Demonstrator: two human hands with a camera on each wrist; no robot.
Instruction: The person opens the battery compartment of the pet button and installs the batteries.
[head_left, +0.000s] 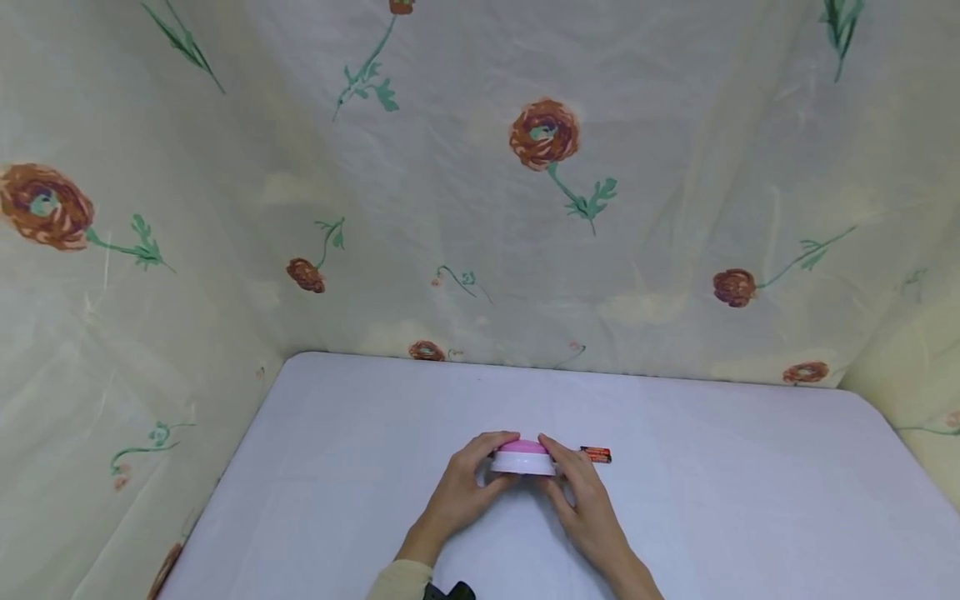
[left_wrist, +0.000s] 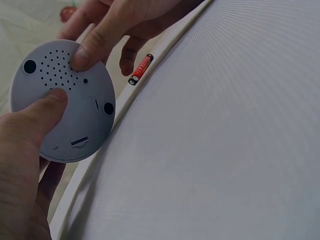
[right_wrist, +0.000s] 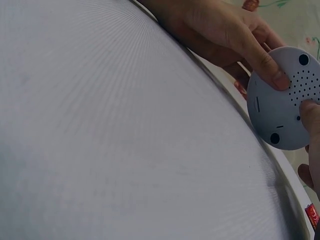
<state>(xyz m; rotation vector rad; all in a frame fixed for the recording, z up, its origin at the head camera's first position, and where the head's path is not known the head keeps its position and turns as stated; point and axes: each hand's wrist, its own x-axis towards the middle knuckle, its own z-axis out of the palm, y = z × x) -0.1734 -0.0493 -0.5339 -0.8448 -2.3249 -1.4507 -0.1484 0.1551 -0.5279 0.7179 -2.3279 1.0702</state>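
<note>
Both hands grip a round device with a pink top and white base (head_left: 523,462), held up over the near middle of the table. My left hand (head_left: 461,492) has it from the left, fingers on the upper edge and thumb on the underside. From the right, my right hand (head_left: 585,500) grips it the same way. The left wrist view shows the white underside (left_wrist: 75,120), with a cluster of small holes, dark round feet and a slotted cover. Both thumbs press near the holes. Red-and-black batteries (head_left: 596,454) lie on the table just beyond my right hand.
A white-covered table (head_left: 360,433) with rounded far corners spreads around the hands. Behind and beside it hangs a pale curtain (head_left: 465,192) printed with flowers. A small black object (head_left: 450,592) shows by the left sleeve (head_left: 401,579).
</note>
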